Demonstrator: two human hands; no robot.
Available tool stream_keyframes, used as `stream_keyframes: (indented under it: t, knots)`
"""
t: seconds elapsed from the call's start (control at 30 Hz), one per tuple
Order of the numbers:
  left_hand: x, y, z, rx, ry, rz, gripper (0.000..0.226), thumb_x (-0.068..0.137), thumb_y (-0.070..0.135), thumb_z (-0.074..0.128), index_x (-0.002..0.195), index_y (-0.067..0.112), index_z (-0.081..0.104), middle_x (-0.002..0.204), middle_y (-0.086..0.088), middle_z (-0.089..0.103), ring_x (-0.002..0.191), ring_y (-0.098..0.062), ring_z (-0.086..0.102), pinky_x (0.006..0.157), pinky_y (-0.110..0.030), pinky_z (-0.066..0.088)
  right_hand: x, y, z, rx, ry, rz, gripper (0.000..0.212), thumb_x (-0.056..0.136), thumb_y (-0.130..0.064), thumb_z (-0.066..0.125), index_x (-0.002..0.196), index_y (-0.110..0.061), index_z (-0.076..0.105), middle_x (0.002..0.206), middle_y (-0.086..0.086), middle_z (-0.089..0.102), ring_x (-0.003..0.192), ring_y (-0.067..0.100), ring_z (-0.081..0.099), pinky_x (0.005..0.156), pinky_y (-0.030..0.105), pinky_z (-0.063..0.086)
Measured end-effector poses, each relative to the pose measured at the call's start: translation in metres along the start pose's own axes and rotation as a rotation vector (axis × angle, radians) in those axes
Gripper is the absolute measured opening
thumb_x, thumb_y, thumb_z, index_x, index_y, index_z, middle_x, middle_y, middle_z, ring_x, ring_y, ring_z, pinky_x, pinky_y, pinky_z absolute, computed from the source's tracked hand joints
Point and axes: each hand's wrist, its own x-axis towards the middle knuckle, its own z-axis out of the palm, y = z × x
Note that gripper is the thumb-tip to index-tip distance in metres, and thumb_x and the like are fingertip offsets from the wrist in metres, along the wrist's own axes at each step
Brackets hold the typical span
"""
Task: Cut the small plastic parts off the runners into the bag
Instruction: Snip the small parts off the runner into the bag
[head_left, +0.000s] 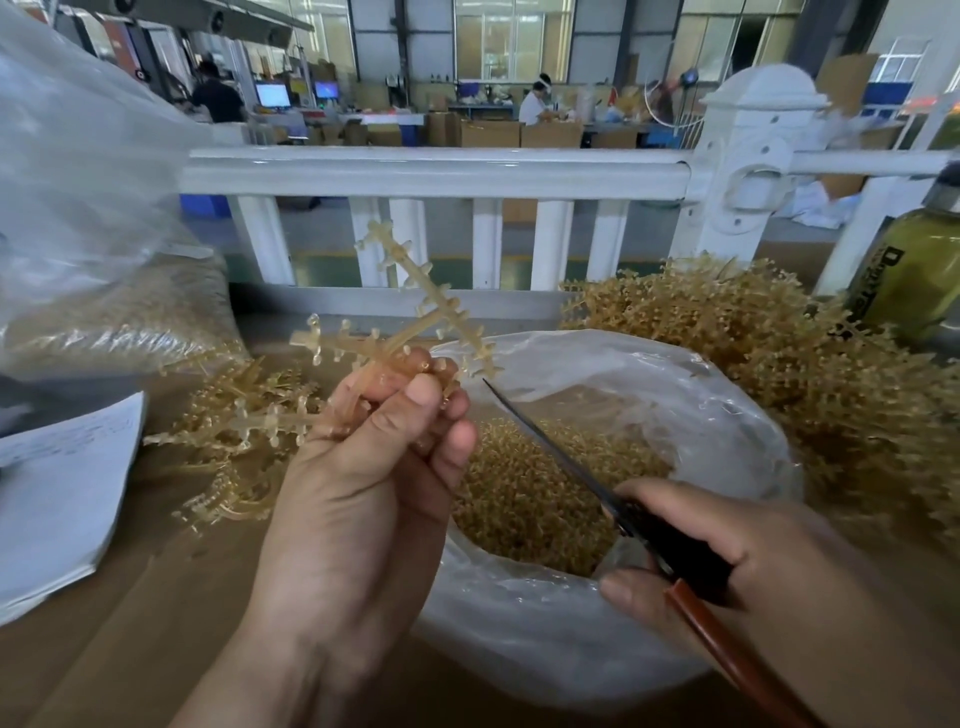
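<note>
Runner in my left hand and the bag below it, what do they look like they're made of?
Runner: probably moulded plastic, translucent amber, slightly glossy; light shows through its branches. Bag: thin clear plastic film, judging by its crinkles and sheen.

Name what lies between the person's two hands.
Head view: the open bag of cut parts lies between the left hand, holding a runner, and right hand; the right hand's scissors reach across it.

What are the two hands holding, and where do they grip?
The left hand grips a runner near its middle; the right hand grips a cutting tool by its handle.
</note>
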Motion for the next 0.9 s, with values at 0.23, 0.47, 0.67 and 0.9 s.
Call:
stream_keyframes:
  t: [0.23, 0.47, 0.67, 0.9]
  knots:
    - [0.001, 0.000, 0.000, 0.024, -0.018, 0.017, 0.018, 0.071, 0.010, 0.074, 0.084, 0.015, 0.063, 0.083, 0.000, 0.065, 0.072, -0.012, 0.065, 0.065, -0.021, 0.056, -0.001, 0.002, -0.001, 0.022, -0.042, 0.033, 0.060, 0.054, -0.092, 0.038, 0.112, -0.079, 0.038, 0.101, -0.040, 0.060, 0.088, -0.017, 0.060, 0.079, 0.015, 0.054]
    - [0.000, -0.001, -0.001, 0.098, -0.058, 0.086, 0.014, 0.074, 0.006, 0.071, 0.070, 0.020, 0.068, 0.083, -0.001, 0.069, 0.072, -0.015, 0.067, 0.066, -0.023, 0.057, -0.001, 0.004, 0.002, 0.022, 0.009, 0.015, 0.058, 0.057, -0.093, 0.038, 0.112, -0.077, 0.040, 0.099, -0.044, 0.059, 0.087, -0.023, 0.057, 0.072, 0.006, 0.051]
    - [0.001, -0.002, -0.002, 0.128, -0.048, 0.124, 0.012, 0.070, 0.008, 0.077, 0.072, 0.018, 0.070, 0.084, -0.003, 0.069, 0.073, -0.015, 0.068, 0.066, -0.023, 0.057, 0.001, 0.006, 0.001, 0.020, -0.004, 0.006, 0.064, 0.056, -0.096, 0.034, 0.115, -0.073, 0.042, 0.097, -0.041, 0.061, 0.086, -0.021, 0.059, 0.075, 0.008, 0.052]
    - [-0.002, -0.003, -0.001, 0.136, -0.080, 0.051, 0.011, 0.075, 0.012, 0.074, 0.073, 0.022, 0.070, 0.079, 0.000, 0.066, 0.073, -0.015, 0.067, 0.061, -0.025, 0.056, 0.002, 0.012, 0.003, 0.022, 0.009, 0.022, 0.060, 0.057, -0.092, 0.041, 0.114, -0.074, 0.041, 0.099, -0.042, 0.060, 0.088, -0.022, 0.057, 0.078, 0.008, 0.051]
